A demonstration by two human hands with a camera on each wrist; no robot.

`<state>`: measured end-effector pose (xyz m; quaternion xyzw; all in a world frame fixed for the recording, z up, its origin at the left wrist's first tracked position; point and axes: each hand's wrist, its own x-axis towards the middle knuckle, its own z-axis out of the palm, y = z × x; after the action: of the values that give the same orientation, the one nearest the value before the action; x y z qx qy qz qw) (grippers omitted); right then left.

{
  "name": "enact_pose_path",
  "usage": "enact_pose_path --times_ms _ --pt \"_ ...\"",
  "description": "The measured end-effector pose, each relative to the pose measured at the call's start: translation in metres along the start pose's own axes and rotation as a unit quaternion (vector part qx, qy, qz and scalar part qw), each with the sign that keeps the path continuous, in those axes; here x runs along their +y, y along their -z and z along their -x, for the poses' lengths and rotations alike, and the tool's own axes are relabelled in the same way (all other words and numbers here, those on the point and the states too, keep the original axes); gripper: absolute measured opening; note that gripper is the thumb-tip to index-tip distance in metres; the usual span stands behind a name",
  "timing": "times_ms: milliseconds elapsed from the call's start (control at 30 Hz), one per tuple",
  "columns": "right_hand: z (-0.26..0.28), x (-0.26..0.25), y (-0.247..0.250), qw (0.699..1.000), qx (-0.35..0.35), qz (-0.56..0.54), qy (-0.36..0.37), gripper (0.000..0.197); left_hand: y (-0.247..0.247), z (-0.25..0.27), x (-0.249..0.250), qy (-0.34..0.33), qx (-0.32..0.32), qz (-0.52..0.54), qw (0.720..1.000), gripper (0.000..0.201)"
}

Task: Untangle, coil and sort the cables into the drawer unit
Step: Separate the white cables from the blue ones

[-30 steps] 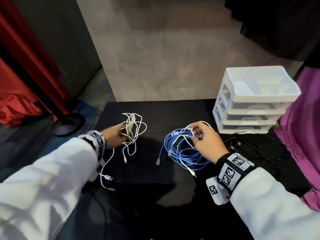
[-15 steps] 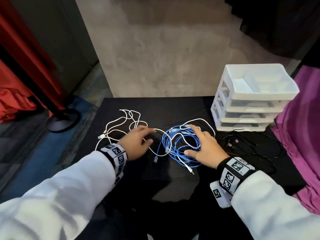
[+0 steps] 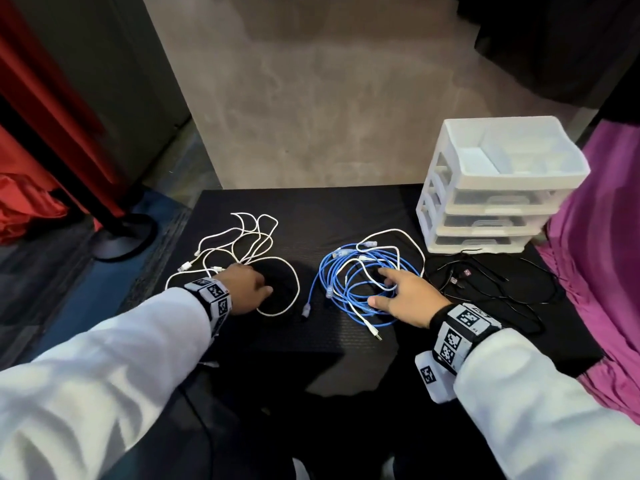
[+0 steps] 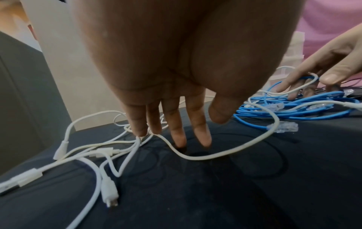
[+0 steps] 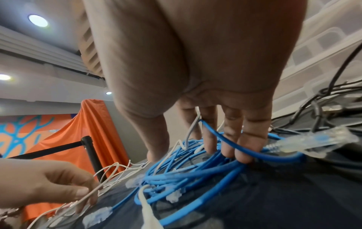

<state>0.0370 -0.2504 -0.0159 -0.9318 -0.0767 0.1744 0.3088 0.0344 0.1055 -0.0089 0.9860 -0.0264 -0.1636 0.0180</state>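
A loose tangle of white cables (image 3: 242, 237) lies on the left of the black table (image 3: 346, 209). My left hand (image 3: 258, 280) rests inside one white loop, fingers straight, tips touching the tabletop and a white strand (image 4: 195, 131). A blue network cable coil (image 3: 349, 271), with a white cable (image 3: 398, 233) threaded through it, lies at the centre. My right hand (image 3: 391, 289) presses straight fingers (image 5: 225, 148) down on that coil; a blue strand runs between them. The white drawer unit (image 3: 498, 181) stands at the back right, its three drawers closed.
Thin black cables (image 3: 485, 282) sprawl in front of the drawer unit. Purple cloth (image 3: 595, 237) hangs along the table's right edge. A black stanchion base (image 3: 121, 233) and red drapes stand on the floor to the left. Clear RJ45 plugs (image 5: 313, 139) stick out of the blue coil.
The left hand let the white bundle down, then slid left, drawing the white loop off the blue coil. The right hand stopped pinching and now presses flat on the blue coil.
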Motion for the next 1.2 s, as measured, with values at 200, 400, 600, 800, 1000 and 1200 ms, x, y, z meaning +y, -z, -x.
enact_pose_path --times_ms 200,400,600,800,1000,1200 --pt "0.004 0.003 0.003 0.995 0.086 -0.013 0.040 0.033 -0.001 0.008 0.017 -0.064 0.162 0.116 0.978 0.024" --pt "0.008 0.001 0.018 0.975 0.190 -0.102 0.052 0.017 0.004 0.024 0.087 -0.143 0.195 0.250 0.938 0.019" --pt "0.026 -0.014 0.027 0.949 0.250 -0.144 0.129 0.025 0.003 0.020 0.131 -0.040 0.180 0.413 0.892 0.017" --pt "0.045 -0.058 0.047 0.904 0.216 -0.307 0.202 0.024 0.005 0.015 0.155 -0.165 0.152 0.405 0.886 0.046" --pt "0.059 -0.082 0.067 0.874 0.190 -0.372 0.249 0.019 0.010 0.005 0.162 -0.118 0.256 0.423 0.861 0.016" --pt "0.066 -0.081 0.090 0.857 0.216 -0.376 0.280 0.025 0.022 -0.002 0.140 -0.067 0.202 0.458 0.863 0.016"
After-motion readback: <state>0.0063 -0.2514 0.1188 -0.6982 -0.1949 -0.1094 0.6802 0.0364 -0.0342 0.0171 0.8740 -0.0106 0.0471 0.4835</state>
